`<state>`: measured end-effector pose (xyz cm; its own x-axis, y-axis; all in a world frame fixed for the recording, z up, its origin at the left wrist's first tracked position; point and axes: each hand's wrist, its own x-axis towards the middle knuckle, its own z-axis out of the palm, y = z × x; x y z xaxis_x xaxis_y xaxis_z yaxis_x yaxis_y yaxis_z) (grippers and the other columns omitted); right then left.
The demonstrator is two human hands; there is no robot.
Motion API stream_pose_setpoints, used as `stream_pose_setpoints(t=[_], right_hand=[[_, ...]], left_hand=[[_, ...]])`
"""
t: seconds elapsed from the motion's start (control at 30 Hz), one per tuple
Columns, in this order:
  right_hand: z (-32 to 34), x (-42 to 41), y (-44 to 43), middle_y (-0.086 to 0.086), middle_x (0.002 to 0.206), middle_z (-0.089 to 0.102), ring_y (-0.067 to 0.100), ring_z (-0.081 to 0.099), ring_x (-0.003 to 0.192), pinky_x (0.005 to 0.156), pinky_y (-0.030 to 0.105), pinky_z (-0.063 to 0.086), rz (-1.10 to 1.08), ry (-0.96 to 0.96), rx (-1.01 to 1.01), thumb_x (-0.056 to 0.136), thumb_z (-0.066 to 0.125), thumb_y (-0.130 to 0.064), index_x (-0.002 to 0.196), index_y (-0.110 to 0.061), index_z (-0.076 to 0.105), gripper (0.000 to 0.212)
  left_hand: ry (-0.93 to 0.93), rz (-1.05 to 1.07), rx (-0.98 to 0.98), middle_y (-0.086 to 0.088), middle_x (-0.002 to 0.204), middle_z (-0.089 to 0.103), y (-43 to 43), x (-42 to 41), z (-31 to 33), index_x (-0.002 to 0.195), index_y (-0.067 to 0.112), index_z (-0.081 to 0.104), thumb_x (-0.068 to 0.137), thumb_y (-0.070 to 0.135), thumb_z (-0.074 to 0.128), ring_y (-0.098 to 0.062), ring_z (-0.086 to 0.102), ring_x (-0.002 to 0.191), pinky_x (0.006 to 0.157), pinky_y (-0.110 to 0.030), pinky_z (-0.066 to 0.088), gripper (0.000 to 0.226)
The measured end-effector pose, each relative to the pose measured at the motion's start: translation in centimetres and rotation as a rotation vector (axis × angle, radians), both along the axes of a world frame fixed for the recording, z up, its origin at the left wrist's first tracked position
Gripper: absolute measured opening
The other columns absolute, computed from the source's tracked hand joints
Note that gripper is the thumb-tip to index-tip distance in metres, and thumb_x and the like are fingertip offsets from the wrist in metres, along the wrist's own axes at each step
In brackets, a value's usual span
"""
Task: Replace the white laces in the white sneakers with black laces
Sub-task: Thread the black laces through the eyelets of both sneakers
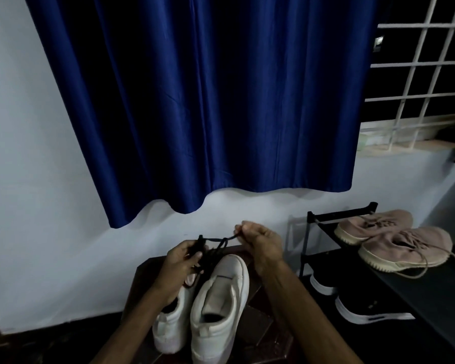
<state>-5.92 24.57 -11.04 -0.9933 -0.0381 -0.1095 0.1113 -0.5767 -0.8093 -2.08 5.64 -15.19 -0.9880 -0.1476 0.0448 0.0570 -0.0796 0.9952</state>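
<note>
Head view: wide-angle, looking fwd & down over both forearms; dim room.
Curtain: blue curtain [195, 101] fills upper centre, wavy hem hanging above the hands, in front of pale wall [24, 153].
Window: white window grille [418, 74] at upper R, dark behind it, sill below.
Rack: black shoe rack [431, 292] at R, against the wall, just beside the wooden surface.
Support: dark wooden surface [260, 321] at lower centre; bears the white pair.
Rack top: pink sneakers [394, 240], one pair side by side; loose lace of the nearer shoe trails over the shelf.
Rack below: black shoes [365, 303] w/ white soles, under the top shelf, partly hidden.
Task pair: white sneakers [221, 298] side by side on the wooden surface, heels twd camera, toes twd wall; L shoe partly covered by the L forearm.
Left hand: left hand [179, 261] over the toe end of the L shoe, fingers curled round a bunched length of lace.
Right hand: right hand [260, 245] raised above & R of the shoe toes, thumb & fingertips pinching the lace end.
Lace: black lace [216, 243] spans btwn the 2 hands above the toes; tangled part hangs by the left hand, close over the R shoe's toe. Whether it passes thru any eyelet: cannot tell.
</note>
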Motion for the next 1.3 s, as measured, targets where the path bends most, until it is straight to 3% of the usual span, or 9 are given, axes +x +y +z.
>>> stream_pose_setpoints(t=[0.2, 0.43, 0.5, 0.67, 0.87, 0.93, 1.07, 1.17, 1.3], right_hand=[[6.8, -2.8, 4.2, 0.012, 0.082, 0.067, 0.012, 0.056, 0.06, 0.053, 0.022, 0.051, -0.235, 0.123, -0.128, 0.091, 0.051, 0.01, 0.114, -0.007, 0.047, 0.029], [4.6, -0.2, 7.4, 0.002, 0.077, 0.069, 0.007, 0.051, 0.061, 0.051, 0.018, 0.039, -0.153, 0.282, 0.668, 0.093, 0.063, -0.021, 0.096, -0.009, 0.069, 0.014], [1.6, 0.2, 7.4, 0.003, 0.068, 0.068, 0.011, 0.049, 0.057, 0.051, 0.021, 0.04, -0.125, 0.262, 0.73, 0.091, 0.066, -0.017, 0.09, -0.008, 0.073, 0.011], [-1.6, 0.1, 9.5, 0.002, 0.058, 0.062, 0.012, 0.046, 0.049, 0.047, 0.021, 0.038, -0.149, 0.143, 0.735, 0.092, 0.064, -0.01, 0.089, -0.003, 0.073, 0.011], [-1.2, 0.2, 9.3, 0.004, 0.064, 0.064, 0.014, 0.049, 0.052, 0.047, 0.019, 0.04, -0.15, 0.197, 0.725, 0.094, 0.062, -0.011, 0.093, -0.001, 0.07, 0.013], [-0.9, 1.0, 8.0, 0.006, 0.066, 0.066, 0.012, 0.05, 0.047, 0.043, 0.016, 0.038, -0.099, 0.223, 0.724, 0.094, 0.061, -0.009, 0.092, -0.001, 0.07, 0.012], [-2.3, 2.1, 6.2, 0.003, 0.065, 0.07, 0.003, 0.057, 0.05, 0.053, 0.02, 0.046, 0.06, 0.251, 0.9, 0.089, 0.068, -0.01, 0.079, -0.009, 0.075, 0.012], [-4.5, 2.4, 5.5, 0.001, 0.076, 0.075, 0.01, 0.069, 0.074, 0.076, 0.03, 0.055, 0.215, 0.211, 1.062, 0.081, 0.077, -0.018, 0.076, -0.018, 0.078, 0.005], [-6.0, 2.2, 4.9, -0.007, 0.066, 0.071, 0.002, 0.062, 0.062, 0.075, 0.03, 0.055, 0.284, 0.19, 1.146, 0.075, 0.08, -0.018, 0.064, -0.029, 0.074, 0.017]], left_hand=[[0.376, 0.1, -0.595, 0.006, 0.108, 0.064, 1.1, 0.3, 0.6, 0.103, 0.02, 0.062, 0.079, -0.018, 0.052, -0.01, 0.061, 0.101, 0.092, -0.023, 0.048, 0.046], [0.452, -0.036, -1.098, 0.016, 0.107, 0.058, 2.4, -0.2, 1.9, 0.105, 0.025, 0.059, 0.086, 0.01, 0.045, -0.005, 0.056, 0.098, 0.079, -0.025, 0.046, 0.028], [0.173, 0.041, -0.92, 0.009, 0.095, 0.065, 1.9, -1.3, 1.6, 0.106, 0.021, 0.06, 0.092, 0.008, 0.046, -0.014, 0.062, 0.077, 0.064, -0.026, 0.047, 0.023], [-0.375, 0.142, 0.17, 0.002, 0.047, 0.051, -2.1, -3.3, 4.0, 0.081, 0.014, 0.055, 0.099, 0.015, 0.039, -0.008, 0.038, 0.031, 0.033, -0.009, 0.023, 0.024], [-0.214, -0.088, 0.235, -0.003, 0.092, 0.071, -1.2, -5.9, 10.4, 0.091, 0.018, 0.059, 0.102, 0.041, 0.035, -0.019, 0.064, 0.08, 0.062, -0.031, 0.045, 0.035], [-0.179, -0.041, -0.004, -0.009, 0.103, 0.069, -0.1, -6.5, 10.5, 0.099, 0.012, 0.06, 0.102, 0.034, 0.039, -0.022, 0.063, 0.085, 0.064, -0.033, 0.049, 0.031], [-0.286, 0.067, -1.073, -0.011, 0.106, 0.068, -1.0, -5.8, 5.4, 0.106, 0.013, 0.068, 0.092, 0.034, 0.06, -0.032, 0.064, 0.095, 0.076, -0.035, 0.051, 0.027], [-0.369, -0.044, -1.33, -0.006, 0.114, 0.066, -0.9, -3.8, 2.7, 0.106, 0.014, 0.068, 0.089, 0.032, 0.059, -0.029, 0.062, 0.103, 0.087, -0.034, 0.05, 0.026], [-0.147, 0.016, -1.416, -0.003, 0.123, 0.052, 1.0, -2.3, 1.7, 0.114, 0.016, 0.058, 0.087, 0.027, 0.054, -0.026, 0.05, 0.115, 0.091, -0.038, 0.045, 0.03]])
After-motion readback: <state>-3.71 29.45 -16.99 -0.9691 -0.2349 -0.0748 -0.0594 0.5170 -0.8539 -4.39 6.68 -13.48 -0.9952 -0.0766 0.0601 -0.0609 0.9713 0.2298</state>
